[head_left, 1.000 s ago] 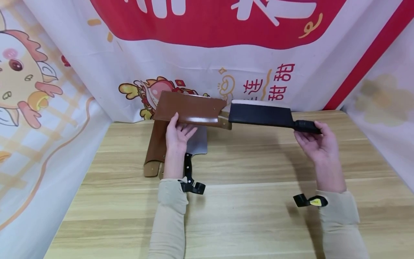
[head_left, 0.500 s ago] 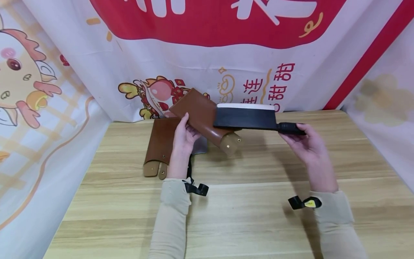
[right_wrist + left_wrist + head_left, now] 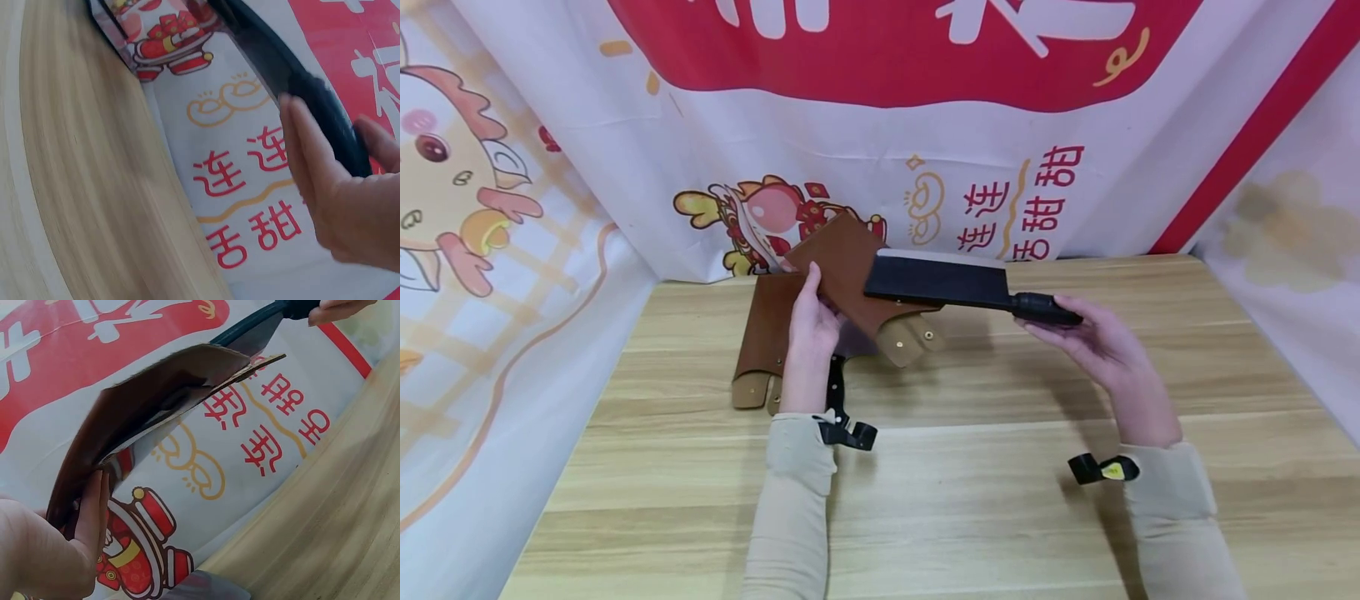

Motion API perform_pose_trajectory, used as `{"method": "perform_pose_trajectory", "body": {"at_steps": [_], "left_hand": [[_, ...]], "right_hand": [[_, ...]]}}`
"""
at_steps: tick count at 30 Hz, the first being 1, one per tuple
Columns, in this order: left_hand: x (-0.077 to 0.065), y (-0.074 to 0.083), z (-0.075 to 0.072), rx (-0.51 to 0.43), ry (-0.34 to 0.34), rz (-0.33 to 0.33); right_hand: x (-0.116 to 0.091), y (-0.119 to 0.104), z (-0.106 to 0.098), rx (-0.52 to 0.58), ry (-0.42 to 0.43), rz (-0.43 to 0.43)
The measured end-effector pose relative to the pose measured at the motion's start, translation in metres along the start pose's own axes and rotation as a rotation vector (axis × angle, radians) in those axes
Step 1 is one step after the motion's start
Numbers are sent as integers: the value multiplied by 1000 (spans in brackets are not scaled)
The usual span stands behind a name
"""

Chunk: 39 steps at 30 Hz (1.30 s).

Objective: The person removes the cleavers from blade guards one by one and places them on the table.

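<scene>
My left hand (image 3: 811, 333) grips a brown leather knife sheath (image 3: 838, 262) by its left edge, thumb on the near face and fingers behind. The sheath is tilted, its two tan snap flaps hanging at lower right. From the right, my right hand (image 3: 1101, 337) holds a black cleaver (image 3: 940, 282) by its handle, blade pointing left and overlapping the sheath in the head view. In the left wrist view, the sheath (image 3: 156, 387) gapes along its edge, with the cleaver just beyond it. Thumb and fingers pinch the cleaver's handle (image 3: 328, 122) in the right wrist view.
Behind the left hand, a second brown sheath (image 3: 767, 321) lies on the wooden table (image 3: 970, 500). Beside it is another cleaver with a black riveted handle (image 3: 837, 383), its blade partly hidden. A printed cloth (image 3: 880, 142) hangs close along the table's back edge.
The sheath has turned from roughly level to tilted, its flap end swinging down. The cleaver has moved left and slightly down, from beside the sheath to overlapping it.
</scene>
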<state>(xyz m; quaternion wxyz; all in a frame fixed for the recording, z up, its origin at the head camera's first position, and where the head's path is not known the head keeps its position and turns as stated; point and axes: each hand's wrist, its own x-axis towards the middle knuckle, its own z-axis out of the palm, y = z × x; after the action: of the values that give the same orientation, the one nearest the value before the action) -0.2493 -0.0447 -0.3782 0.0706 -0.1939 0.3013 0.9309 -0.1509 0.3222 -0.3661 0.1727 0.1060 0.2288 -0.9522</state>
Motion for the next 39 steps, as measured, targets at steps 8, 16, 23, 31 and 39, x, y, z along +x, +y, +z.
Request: {"method": "perform_pose_trajectory", "body": {"at_steps": [8, 16, 23, 31, 39], "left_hand": [[0, -2, 2, 29, 34, 41], [-1, -4, 1, 26, 29, 111], [-2, -7, 4, 50, 17, 137], [-5, -8, 5, 107, -12, 160], [-7, -16, 12, 170, -31, 147]], "right_hand": [[-5, -7, -7, -339, -268, 34], [6, -4, -14, -553, -515, 170], [15, 10, -16, -702, -665, 208], [13, 13, -8, -788, -684, 140], [3, 4, -6, -794, -661, 55]]}}
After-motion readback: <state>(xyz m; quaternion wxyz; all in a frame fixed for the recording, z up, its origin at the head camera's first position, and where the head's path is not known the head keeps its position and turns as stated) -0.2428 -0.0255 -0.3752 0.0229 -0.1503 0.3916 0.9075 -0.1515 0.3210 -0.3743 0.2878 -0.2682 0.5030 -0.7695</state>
